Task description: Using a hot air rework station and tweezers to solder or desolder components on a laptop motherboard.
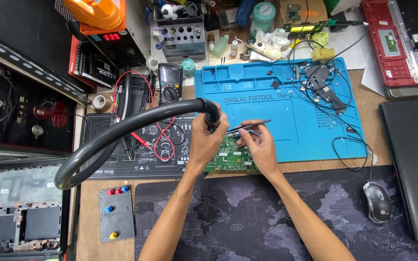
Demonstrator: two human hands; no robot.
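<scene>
Circuit board (228,157), green and crowded with small parts, is lying flat on the bench at the near edge of the blue mat (315,130), directly under the fingers of both hands. Left hand (208,137) is wrapping its fingers tight around the nozzle end of the thick black hose (122,133) just above the board, while the right hand (262,145) is pinching slim tweezers (252,125) between thumb and fingertips, tips pointing toward the nozzle. Doing this well probably means keeping the nozzle steady over one spot and the tweezers' grip light, wrists braced beside the board.
</scene>
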